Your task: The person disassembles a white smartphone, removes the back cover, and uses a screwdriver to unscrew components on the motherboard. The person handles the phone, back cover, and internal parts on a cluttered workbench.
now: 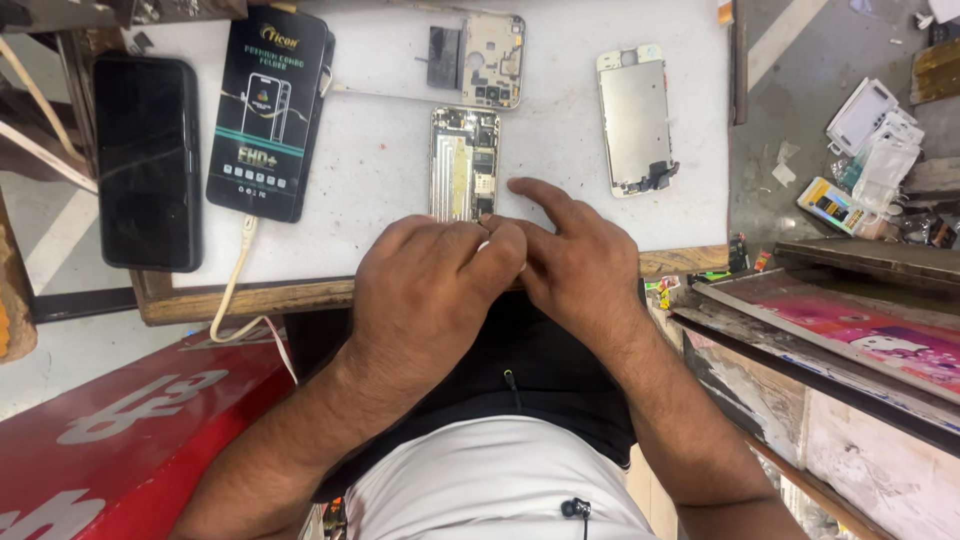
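Both hands huddled at the counter's near edge, right below the opened phone

Left hand (425,285) and right hand (570,265) meet, fingers pinching something tiny and pale between them; opened phone body (465,163) lies just beyond, mid-counter (380,180), probably kept close for easy reach. Right index finger stretches flat toward it.

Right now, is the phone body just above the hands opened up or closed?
Opened up. The phone body lies flat on the white table with its inner boards and parts exposed; the detached screen panel lies apart to its right.
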Demonstrator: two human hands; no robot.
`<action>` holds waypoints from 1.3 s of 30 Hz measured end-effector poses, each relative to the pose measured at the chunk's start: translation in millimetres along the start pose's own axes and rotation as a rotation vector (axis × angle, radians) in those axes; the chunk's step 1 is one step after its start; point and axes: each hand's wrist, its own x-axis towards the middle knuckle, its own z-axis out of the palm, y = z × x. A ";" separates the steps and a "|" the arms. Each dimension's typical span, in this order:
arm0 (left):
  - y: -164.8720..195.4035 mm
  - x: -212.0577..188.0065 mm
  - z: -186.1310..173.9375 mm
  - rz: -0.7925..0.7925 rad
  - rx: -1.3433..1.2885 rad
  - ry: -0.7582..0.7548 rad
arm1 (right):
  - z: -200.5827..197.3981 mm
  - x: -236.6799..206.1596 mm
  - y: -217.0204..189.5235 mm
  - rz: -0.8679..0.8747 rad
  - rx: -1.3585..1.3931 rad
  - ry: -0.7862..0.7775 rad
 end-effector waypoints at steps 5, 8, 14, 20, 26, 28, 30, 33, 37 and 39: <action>-0.9 -3.4 0.9 0.056 -0.082 -0.126 | -2.0 -2.1 1.3 -0.013 0.006 0.009; -1.0 -3.2 2.6 -0.008 -0.012 -0.107 | -1.4 -2.7 -1.3 -0.018 0.012 0.014; 4.1 -2.6 6.5 0.048 -0.078 -0.120 | -1.4 -0.7 -2.1 0.004 -0.036 -0.021; 8.1 -1.4 3.6 0.032 -0.133 -0.016 | -6.7 0.9 -3.9 0.012 -0.018 -0.031; 8.1 -5.2 11.6 -0.010 0.011 -0.207 | -3.4 -1.4 -1.1 0.009 -0.032 -0.041; 3.9 -8.9 12.4 -0.020 0.001 -0.145 | -2.0 -4.6 0.2 0.000 -0.032 -0.041; -1.8 -12.1 11.2 0.053 -0.086 -0.007 | -1.8 -6.3 2.2 0.004 -0.019 -0.037; -4.4 -14.5 9.1 0.037 -0.096 -0.065 | 0.0 -6.3 2.9 -0.015 -0.035 -0.026; -6.6 -14.1 5.0 -0.045 -0.192 -0.049 | 1.6 -9.7 -0.1 -0.069 -0.075 0.043; -6.8 -14.1 4.3 -0.095 -0.224 -0.077 | 0.6 -12.0 -1.6 -0.083 -0.044 0.071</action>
